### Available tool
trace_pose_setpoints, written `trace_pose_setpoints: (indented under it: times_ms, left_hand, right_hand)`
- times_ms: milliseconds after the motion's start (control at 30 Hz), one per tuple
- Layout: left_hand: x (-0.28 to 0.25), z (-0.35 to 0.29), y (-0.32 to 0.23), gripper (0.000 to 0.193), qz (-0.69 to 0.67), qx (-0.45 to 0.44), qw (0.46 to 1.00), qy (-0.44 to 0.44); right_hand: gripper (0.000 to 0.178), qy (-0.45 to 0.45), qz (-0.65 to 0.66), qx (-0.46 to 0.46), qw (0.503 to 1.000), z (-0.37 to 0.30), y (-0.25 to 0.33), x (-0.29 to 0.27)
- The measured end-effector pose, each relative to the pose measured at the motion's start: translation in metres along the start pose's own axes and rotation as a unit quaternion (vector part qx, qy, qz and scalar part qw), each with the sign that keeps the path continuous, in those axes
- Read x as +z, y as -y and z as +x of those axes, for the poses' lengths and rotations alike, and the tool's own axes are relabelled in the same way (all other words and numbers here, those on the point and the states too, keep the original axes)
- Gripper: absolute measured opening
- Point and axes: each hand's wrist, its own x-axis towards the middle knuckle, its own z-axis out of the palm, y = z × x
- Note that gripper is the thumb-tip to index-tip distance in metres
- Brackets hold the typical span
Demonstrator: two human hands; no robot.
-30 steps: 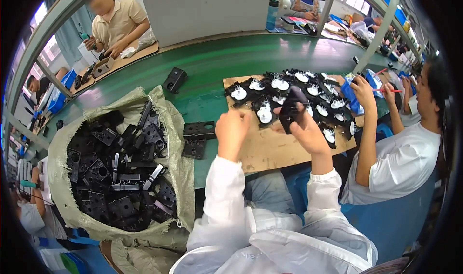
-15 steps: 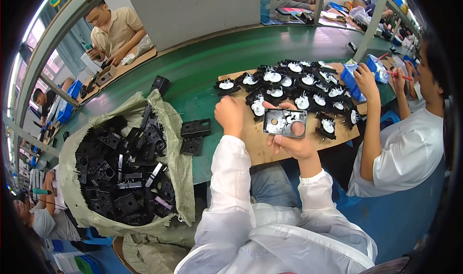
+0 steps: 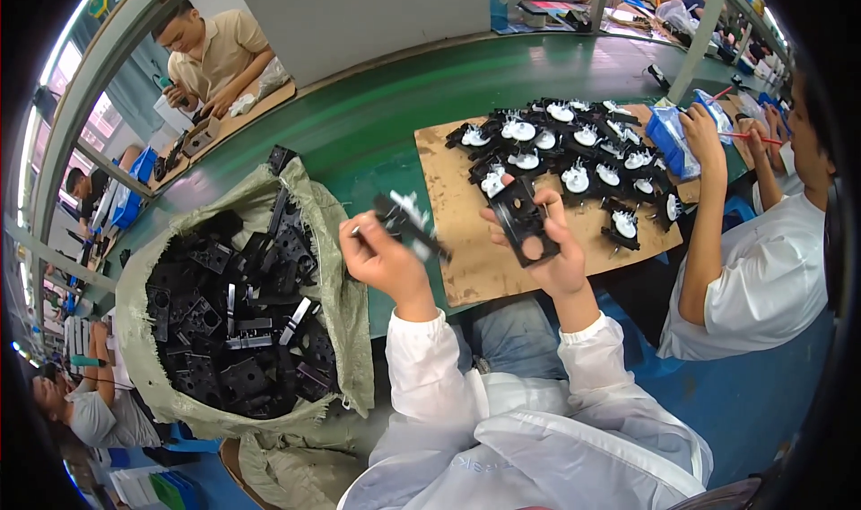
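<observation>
My left hand (image 3: 381, 259) is closed around a black plastic part with a white piece (image 3: 408, 223), held above the gap between the sack and the brown board. A flat black plastic frame (image 3: 523, 221) stands upright in my right hand (image 3: 549, 252), above the near edge of the brown board (image 3: 466, 259). Both arms wear white sleeves. On the board's far half lie several black assemblies with white round pieces (image 3: 574, 156).
A green-grey woven sack (image 3: 341, 304) full of black plastic parts (image 3: 238, 304) sits at my left. A person in white (image 3: 762, 268) works at the right by a blue packet (image 3: 671, 140). Another person (image 3: 215, 57) sits across the green table (image 3: 377, 115).
My left hand has drawn back from the board toward the sack side with a black part. My right hand has lifted the black frame off the board and tilted it upright.
</observation>
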Motion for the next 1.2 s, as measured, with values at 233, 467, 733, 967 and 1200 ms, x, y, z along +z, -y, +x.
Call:
trace_pose_setpoints:
  times_ms: [233,467,733,967,1200]
  left_hand:
    - [-0.009,-0.014,-0.015,0.025,-0.16,-0.248,0.955,-0.017]
    - [-0.013,-0.02,-0.005,0.026,-0.169,-0.319,0.93,0.074]
    - [-0.014,-0.02,-0.003,0.027,-0.136,-0.285,0.945,0.085]
    - [-0.016,-0.02,-0.002,0.029,-0.123,-0.273,0.951,0.082]
    - [-0.012,-0.023,-0.005,0.028,-0.134,-0.276,0.948,0.087]
  right_hand:
    - [0.044,0.023,-0.215,-0.041,0.975,0.013,-0.04,0.044]
    - [0.04,0.066,-0.332,-0.075,0.938,0.018,-0.05,0.06]
    - [0.04,0.082,-0.375,-0.1,0.918,0.02,-0.052,0.06]
    - [0.039,0.079,-0.362,-0.087,0.925,0.018,-0.051,0.064]
    - [0.038,0.078,-0.368,-0.089,0.922,0.018,-0.049,0.065]
